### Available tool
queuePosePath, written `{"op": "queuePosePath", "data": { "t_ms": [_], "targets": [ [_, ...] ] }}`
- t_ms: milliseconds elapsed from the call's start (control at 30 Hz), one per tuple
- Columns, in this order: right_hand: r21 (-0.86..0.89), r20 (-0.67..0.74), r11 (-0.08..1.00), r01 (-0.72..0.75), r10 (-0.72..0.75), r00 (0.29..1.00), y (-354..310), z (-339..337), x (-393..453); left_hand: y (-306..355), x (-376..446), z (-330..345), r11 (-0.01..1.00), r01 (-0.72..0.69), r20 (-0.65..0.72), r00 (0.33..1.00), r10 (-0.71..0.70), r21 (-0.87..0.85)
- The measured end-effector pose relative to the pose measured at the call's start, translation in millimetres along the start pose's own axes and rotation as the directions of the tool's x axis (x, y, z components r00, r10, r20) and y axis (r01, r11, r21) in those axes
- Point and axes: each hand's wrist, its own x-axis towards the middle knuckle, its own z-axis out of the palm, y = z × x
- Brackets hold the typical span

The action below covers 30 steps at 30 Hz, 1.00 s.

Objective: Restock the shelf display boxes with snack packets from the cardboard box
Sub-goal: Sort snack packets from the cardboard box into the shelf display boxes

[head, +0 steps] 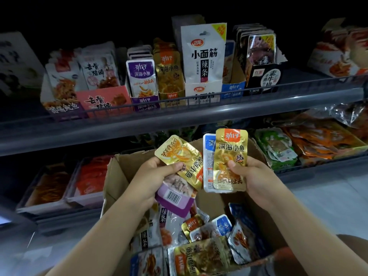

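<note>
Two hands are raised over the cardboard box (113,176). A gold packet (231,156) fronting one blue packet (208,162) is pinched by the right hand (253,176). A tilted gold packet (179,154) and a purple barcoded packet (175,198) are gripped by the left hand (153,176). Loose gold, blue and white packets are piled in the box. Seven display boxes are lined along the upper shelf (179,114).
</note>
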Motion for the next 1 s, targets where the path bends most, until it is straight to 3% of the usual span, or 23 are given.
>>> {"op": "queuePosePath", "data": {
  "t_ms": [167, 467, 600, 733, 867, 1000],
  "targets": [
    [-0.058, 0.024, 0.998, 0.013, -0.012, 1.000, 0.8, 2.7, -1.8, 2.6, 1.2, -6.3, 0.997, 0.014, 0.016, 1.000, -0.015, 0.074],
    [-0.189, -0.200, 0.965, 0.183, -0.220, 0.955, 2.2, 3.1, -2.0, 1.8, 6.0, -12.4, 0.955, -0.028, 0.020, 1.000, 0.023, 0.295],
    [-0.344, -0.152, 0.907, 0.243, -0.309, 0.939, 9.2, 11.5, -6.3, -6.5, 5.0, -2.8, 0.930, -0.045, 0.044, 0.999, 0.031, 0.365],
    [-0.398, -0.090, 0.865, 0.306, -0.369, 0.925, 15.6, 20.3, -9.9, -17.8, 3.2, 9.3, 0.973, -0.043, 0.063, 0.998, 0.030, 0.228],
    [-0.233, -0.070, 0.919, 0.317, -0.341, 0.937, 17.1, 25.7, -12.3, -18.4, 1.9, 19.1, 0.996, 0.087, 0.096, 0.992, -0.084, -0.033],
    [0.012, -0.053, 0.987, 0.161, -0.160, 0.986, 21.2, 32.8, -10.6, -17.4, -1.7, 24.8, 0.982, 0.138, 0.164, 0.980, -0.116, -0.128]
  ]
}}
